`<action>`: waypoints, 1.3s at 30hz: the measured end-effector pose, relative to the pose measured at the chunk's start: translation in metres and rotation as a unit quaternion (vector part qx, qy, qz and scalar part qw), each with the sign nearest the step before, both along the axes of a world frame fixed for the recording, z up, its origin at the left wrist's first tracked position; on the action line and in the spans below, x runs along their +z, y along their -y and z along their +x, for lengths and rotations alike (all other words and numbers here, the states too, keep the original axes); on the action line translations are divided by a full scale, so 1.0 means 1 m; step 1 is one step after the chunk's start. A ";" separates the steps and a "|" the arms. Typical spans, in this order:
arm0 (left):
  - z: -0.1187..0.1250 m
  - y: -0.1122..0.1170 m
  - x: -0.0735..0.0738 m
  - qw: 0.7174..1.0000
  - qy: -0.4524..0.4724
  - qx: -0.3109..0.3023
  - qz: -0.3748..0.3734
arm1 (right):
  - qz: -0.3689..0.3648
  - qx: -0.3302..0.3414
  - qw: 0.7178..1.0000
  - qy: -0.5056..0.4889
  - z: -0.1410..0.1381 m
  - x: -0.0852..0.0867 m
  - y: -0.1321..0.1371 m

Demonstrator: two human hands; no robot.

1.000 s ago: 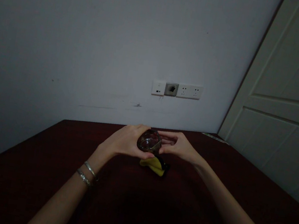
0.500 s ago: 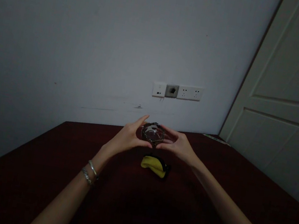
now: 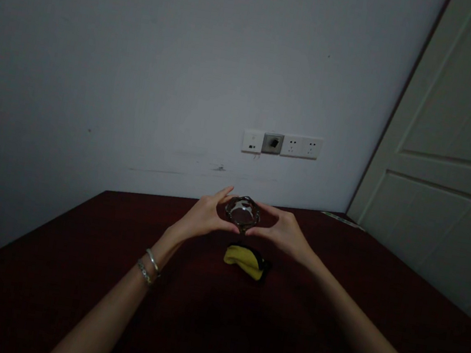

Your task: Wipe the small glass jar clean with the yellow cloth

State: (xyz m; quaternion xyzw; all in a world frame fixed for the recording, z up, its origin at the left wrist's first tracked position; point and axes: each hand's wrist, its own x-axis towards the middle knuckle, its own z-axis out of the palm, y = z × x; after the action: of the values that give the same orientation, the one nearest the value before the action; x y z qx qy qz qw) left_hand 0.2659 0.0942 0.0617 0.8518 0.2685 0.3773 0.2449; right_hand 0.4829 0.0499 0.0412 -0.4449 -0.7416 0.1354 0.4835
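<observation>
The left hand [image 3: 201,217] and right hand [image 3: 286,233] have fingers clamped on opposite sides of a dark-tinted, faceted glass bowl [image 3: 243,212], just beyond a yellow-and-black fabric bundle [image 3: 246,260] at the dark-red tabletop's [image 3: 176,322] far centre.

smoky-gry bowl [image 3: 243,212], yel/blk cloth [image 3: 245,260], dk-red tbl [image 3: 190,318]
</observation>
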 end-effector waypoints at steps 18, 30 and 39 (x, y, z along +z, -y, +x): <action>0.116 0.014 -0.066 0.995 -0.079 0.014 0.055 | -0.169 0.026 0.981 -0.089 0.119 -0.062 0.029; 0.187 0.023 -0.115 0.983 -0.178 -0.030 0.044 | -0.245 -0.031 0.966 -0.080 0.185 -0.116 0.057; 0.193 0.021 -0.121 0.980 -0.190 -0.040 0.039 | -0.258 -0.041 0.964 -0.059 0.192 -0.126 0.060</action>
State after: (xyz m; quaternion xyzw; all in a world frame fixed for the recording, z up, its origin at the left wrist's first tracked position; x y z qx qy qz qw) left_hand 0.4592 0.0731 -0.0591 0.9271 0.2606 0.2084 0.1709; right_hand 0.6748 -0.0102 -0.0850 -0.5758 -0.6329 0.3280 0.4004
